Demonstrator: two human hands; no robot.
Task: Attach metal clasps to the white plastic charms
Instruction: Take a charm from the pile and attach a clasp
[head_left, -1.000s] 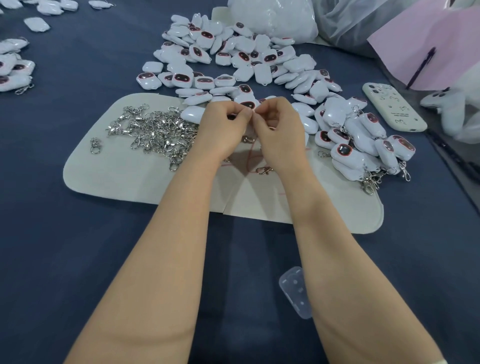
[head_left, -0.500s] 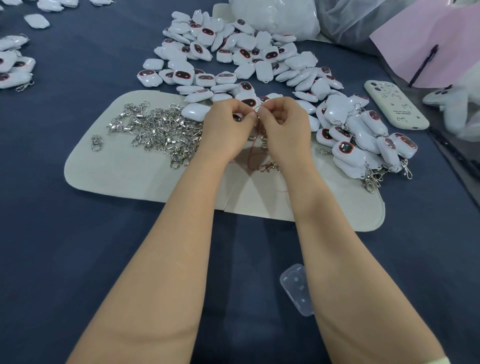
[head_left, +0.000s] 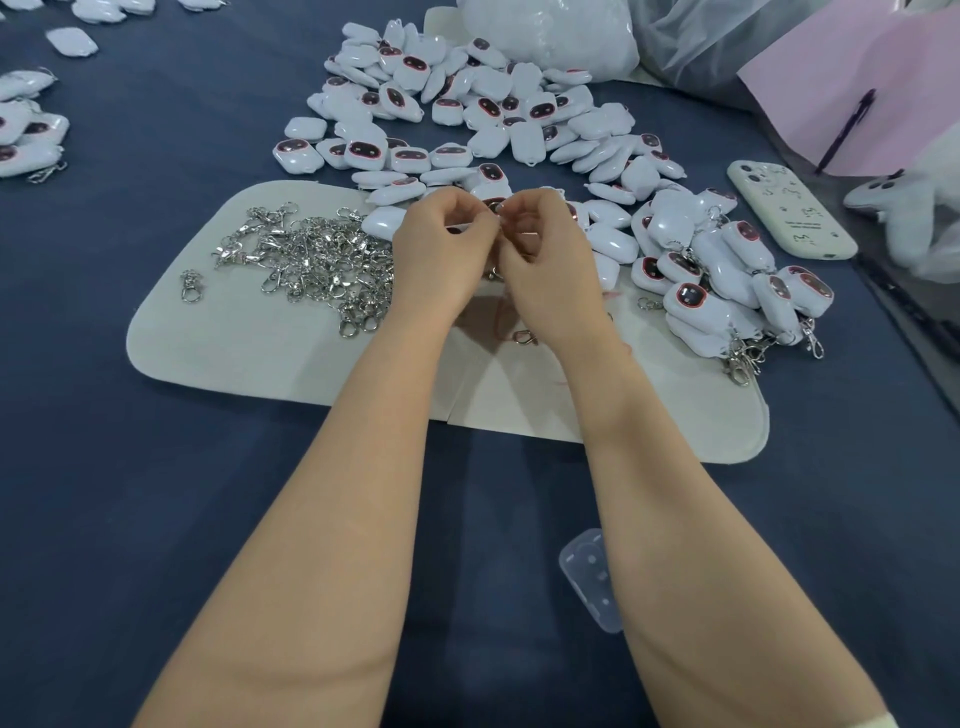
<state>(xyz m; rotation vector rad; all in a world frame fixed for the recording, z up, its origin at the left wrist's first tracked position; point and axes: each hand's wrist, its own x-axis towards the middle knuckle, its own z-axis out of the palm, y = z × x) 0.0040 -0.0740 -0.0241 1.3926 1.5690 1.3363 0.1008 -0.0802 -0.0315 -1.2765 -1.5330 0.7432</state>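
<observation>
Desk (head_left: 156, 493): covered in dark blue cloth, carries everything.
Cream mat (head_left: 234, 343): lies flat mid-desk, rounded corners, under both hands.
Loose charms (head_left: 467, 119): a wide scatter of white plastic pieces, some with the dark face up, on the far side of the mat and spilling onto its far edge.
Clasped charms (head_left: 727, 291): a smaller cluster at the mat's right end, with metal clasps trailing off its near side.
Clasp heap (head_left: 317, 260): tangled silver clasps on the left part of the mat, just left of the left hand (head_left: 441, 254).
The left hand and right hand (head_left: 550, 270) are raised over the mat centre, knuckles towards the camera. Left fingers (head_left: 467, 218) and right fingers (head_left: 524, 213) are curled, tips meeting, pinching a small part (head_left: 496, 209) between them. A glint of metal ring shows; the rest is hidden.
Phone (head_left: 789, 215): far right, back up.
Clear plastic piece (head_left: 592, 577): near, beside the right forearm.
Single clasp (head_left: 191, 286): alone, left of the heap.
</observation>
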